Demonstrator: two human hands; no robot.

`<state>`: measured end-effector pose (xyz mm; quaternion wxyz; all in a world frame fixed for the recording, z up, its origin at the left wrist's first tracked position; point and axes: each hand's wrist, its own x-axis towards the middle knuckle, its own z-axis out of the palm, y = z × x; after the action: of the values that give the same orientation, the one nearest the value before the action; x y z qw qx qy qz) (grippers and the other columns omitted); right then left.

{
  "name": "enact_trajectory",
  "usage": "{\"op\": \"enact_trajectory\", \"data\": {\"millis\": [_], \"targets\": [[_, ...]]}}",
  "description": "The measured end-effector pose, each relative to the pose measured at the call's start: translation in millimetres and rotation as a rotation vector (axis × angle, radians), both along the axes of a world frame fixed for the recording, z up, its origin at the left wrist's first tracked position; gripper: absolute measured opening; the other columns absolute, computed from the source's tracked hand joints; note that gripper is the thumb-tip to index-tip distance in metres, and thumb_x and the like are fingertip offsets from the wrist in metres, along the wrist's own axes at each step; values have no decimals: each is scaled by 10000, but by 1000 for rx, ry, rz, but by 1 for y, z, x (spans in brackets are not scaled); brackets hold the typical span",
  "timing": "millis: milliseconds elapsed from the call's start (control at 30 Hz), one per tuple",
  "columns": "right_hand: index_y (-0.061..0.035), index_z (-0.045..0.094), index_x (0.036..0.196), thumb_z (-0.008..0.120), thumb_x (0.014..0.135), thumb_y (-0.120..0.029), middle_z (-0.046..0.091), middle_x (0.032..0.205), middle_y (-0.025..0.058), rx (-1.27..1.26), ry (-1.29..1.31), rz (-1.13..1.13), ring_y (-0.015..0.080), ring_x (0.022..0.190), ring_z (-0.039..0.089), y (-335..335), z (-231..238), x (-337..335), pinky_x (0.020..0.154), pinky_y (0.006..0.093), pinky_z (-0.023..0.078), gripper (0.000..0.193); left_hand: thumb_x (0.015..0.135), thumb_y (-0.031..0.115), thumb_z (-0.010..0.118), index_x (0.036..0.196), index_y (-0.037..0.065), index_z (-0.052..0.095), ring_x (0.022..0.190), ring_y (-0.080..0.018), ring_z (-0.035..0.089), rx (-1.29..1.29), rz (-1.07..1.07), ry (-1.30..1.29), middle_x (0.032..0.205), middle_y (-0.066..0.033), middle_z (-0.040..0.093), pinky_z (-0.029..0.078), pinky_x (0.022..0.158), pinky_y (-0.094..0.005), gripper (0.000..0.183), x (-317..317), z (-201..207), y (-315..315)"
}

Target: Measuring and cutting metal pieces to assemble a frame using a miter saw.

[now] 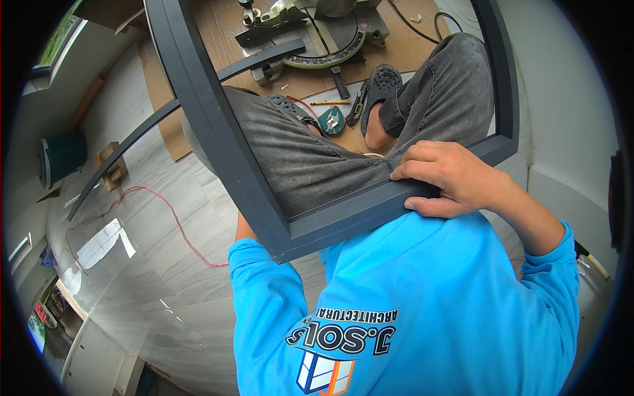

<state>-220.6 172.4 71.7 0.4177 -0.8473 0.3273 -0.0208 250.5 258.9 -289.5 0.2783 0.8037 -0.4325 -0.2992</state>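
A dark grey rectangular window frame (350, 212) rests across my lap, its lower rail against my blue shirt. My right hand (449, 175) grips that rail near its right end, fingers over the inner edge and thumb on the near side. Of my left arm, only a bit of forearm (245, 228) shows beside the frame's lower left corner; the hand is hidden behind the frame. A long thin dark strip (132, 142) passes behind the frame's left side, its far end lying at the miter saw (323, 39).
Between my feet lie a green tape measure (331, 121), a yellow pencil (330, 102) and a dark-handled tool (358, 103). Cardboard (165, 112) lies under the saw. At left are a wood block (112, 165), a red cord (173, 214) and a green bucket (64, 158). A wall (568, 99) stands close at right.
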Motion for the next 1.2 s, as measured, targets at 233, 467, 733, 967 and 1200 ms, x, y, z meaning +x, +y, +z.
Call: {"op": "enact_trajectory", "data": {"millis": [233, 467, 733, 967, 1200], "targets": [[-27, 622, 1082, 635, 856, -268, 570, 970, 119, -137, -37, 51, 288, 923, 566, 7, 4, -13, 799, 405, 474, 330, 912, 403, 659, 1082, 2, 478, 772, -277, 591, -95, 151, -129, 881, -160, 611, 480, 740, -395, 471, 4, 30, 47], [-32, 517, 1279, 507, 936, -436, 521, 1217, 188, -469, -129, 140, 309, 1152, 495, 20, -25, 11, 1036, 479, 344, 530, 991, 383, 567, 893, 61, 445, 519, -50, 428, -387, 375, 217, 686, -4, 481, 368, 454, -203, 358, 65, 140, 14], [-149, 328, 1490, 425, 937, -547, 251, 1506, 160, -768, 296, -438, 321, 1457, 128, 11, -32, -194, 1201, 487, 27, 688, 1003, 366, 554, 912, 81, 497, 603, -45, 444, -579, 186, 161, 750, 20, 515, 371, 538, -190, 304, 44, 252, -72], [-80, 446, 1379, 546, 923, -372, 417, 1372, 173, -835, 10, -1126, 326, 1295, 399, -22, -37, -285, 1107, 441, 312, 551, 997, 308, 582, 1011, 68, 554, 639, -33, 452, -689, -21, 6, 808, 22, 563, 362, 578, -181, 241, 25, 336, -161], [-35, 569, 1223, 636, 848, -328, 565, 1171, 174, -262, -158, -970, 312, 1081, 574, -47, 6, -233, 948, 399, 466, 481, 1001, 92, 549, 1271, -11, 482, 980, -93, 523, -678, -538, -191, 1104, -40, 571, 398, 881, -213, 296, -58, 417, -192]]}}
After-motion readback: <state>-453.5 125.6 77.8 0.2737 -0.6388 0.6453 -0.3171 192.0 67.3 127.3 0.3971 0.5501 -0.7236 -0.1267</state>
